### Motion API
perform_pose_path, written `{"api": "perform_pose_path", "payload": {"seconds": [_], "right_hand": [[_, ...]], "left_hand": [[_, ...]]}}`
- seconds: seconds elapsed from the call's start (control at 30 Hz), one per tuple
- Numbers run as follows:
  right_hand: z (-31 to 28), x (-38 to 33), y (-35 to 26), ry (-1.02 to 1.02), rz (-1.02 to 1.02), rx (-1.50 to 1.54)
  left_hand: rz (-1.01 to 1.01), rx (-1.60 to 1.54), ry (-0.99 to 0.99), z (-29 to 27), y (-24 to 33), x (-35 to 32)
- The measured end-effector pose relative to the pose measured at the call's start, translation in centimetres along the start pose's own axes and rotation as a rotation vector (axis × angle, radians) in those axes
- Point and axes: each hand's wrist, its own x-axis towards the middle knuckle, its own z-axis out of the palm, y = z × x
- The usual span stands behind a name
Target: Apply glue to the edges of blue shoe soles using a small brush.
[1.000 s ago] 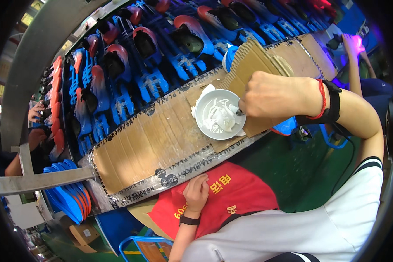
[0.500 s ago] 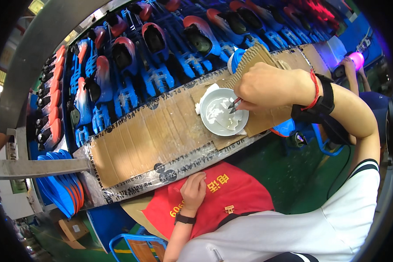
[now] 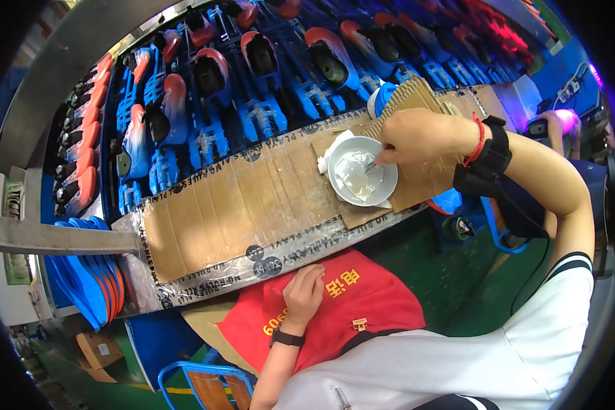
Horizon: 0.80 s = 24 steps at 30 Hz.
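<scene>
My right hand point(image 3: 417, 139), wearing a red cord and a black strap at the wrist, is closed over the right side of a pale grey bowl point(image 3: 386, 190). It pinches a thin tool point(image 3: 371, 165) whose dark tip dips into the bowl; most of it is hidden by the fingers. Wet white paste point(image 3: 354, 179) coats the bowl's bottom. Under the bowl lie white paper and a cardboard piece. Lower down, my left hand point(image 3: 303, 294), with a black wristband, rests on a red apron point(image 3: 372, 290), fingers loosely bent and holding nothing.
Rows of blue and coral swim fins point(image 3: 263, 65) hang beyond the cardboard-covered bench point(image 3: 219, 219). Ridged cardboard point(image 3: 411, 96) and a blue-white container point(image 3: 384, 94) stand behind my right hand. A metal bar point(image 3: 61, 241) crosses at left above stacked blue pieces point(image 3: 85, 280). Another person's hands point(image 3: 557, 130) are at far right.
My right hand has turned and lowered, so the tool's tip, formerly raised and plain to see, now sits in the paste. The view has shifted slightly. My left hand stays on the apron.
</scene>
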Motion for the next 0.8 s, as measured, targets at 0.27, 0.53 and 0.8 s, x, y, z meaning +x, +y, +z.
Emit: {"api": "perform_pose_path", "payload": {"seconds": [0.27,0.53,0.8], "right_hand": [[2.2,0.5,-1.1,0.160,-0.082,-0.170],[0.3,-0.2,0.1,0.371,-0.435,-0.468],[-0.4,-1.6,1.7,0.382,-0.400,-0.537]], "left_hand": [[0.020,-0.022,0.016,0.0,-0.6,-0.5],[0.025,-0.054,0.022,-0.1,-0.5,-0.3],[0.030,-0.059,0.024,-0.1,-0.4,-0.3]]}}
